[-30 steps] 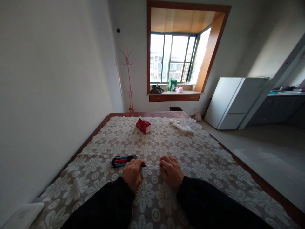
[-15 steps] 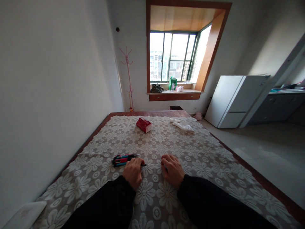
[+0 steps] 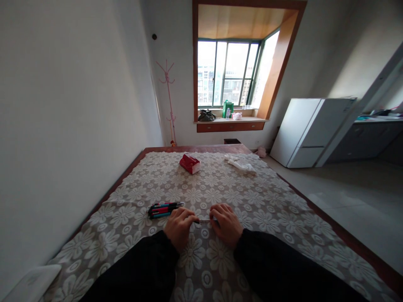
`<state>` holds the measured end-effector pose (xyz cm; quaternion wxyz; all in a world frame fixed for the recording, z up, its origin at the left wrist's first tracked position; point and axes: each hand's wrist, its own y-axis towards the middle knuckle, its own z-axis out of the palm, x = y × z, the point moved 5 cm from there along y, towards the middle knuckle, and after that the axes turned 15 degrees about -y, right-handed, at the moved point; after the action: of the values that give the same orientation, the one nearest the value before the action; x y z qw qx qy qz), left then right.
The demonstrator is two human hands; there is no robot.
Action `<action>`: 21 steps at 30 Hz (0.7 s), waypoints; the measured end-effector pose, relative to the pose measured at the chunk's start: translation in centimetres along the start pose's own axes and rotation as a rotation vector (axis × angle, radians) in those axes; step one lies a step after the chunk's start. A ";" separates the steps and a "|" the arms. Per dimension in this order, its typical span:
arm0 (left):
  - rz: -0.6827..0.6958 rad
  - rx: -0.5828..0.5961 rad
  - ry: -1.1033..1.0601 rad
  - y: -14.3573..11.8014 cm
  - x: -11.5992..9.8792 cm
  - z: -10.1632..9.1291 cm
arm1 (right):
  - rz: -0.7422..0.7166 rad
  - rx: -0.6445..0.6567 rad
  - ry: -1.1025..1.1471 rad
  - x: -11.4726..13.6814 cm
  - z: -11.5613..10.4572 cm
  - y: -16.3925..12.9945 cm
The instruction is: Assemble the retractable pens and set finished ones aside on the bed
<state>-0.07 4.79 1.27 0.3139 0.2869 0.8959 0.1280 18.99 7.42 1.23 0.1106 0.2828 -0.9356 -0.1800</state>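
My left hand [image 3: 179, 225] and my right hand [image 3: 226, 223] rest low on a flower-patterned lace cloth [image 3: 252, 201], fingers curled. Between them they pinch a thin pen-like stick [image 3: 204, 219] with a dark left end and a pale shaft; the gap between the hands is small. Just left of my left hand lies a bundle of pens [image 3: 164, 209] in red, teal and black. Both arms wear dark sleeves.
A red tissue pack [image 3: 190, 163] and a crumpled white plastic bag [image 3: 241, 165] lie at the far end of the cloth. A wall runs along the left, a white fridge [image 3: 310, 132] stands right, a pink coat stand [image 3: 169, 105] by the window. A white object [image 3: 30, 283] sits bottom left.
My two hands have drawn closer together along the thin stick, so less of its shaft shows between them. The pens and far objects lie unchanged.
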 end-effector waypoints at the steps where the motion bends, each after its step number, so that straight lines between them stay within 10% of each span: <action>1: 0.000 -0.005 -0.005 0.0 -0.1 -0.1 | 0.003 0.002 -0.004 0.0 0.0 0.0; 21: 0.045 -0.111 -0.102 -0.2 -1.0 -1.2 | -0.032 0.023 0.053 0.3 0.1 -0.1</action>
<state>-0.28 3.97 2.66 0.3716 0.2953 0.8637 0.1695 18.76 7.21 1.15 0.1294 0.3036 -0.9298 -0.1631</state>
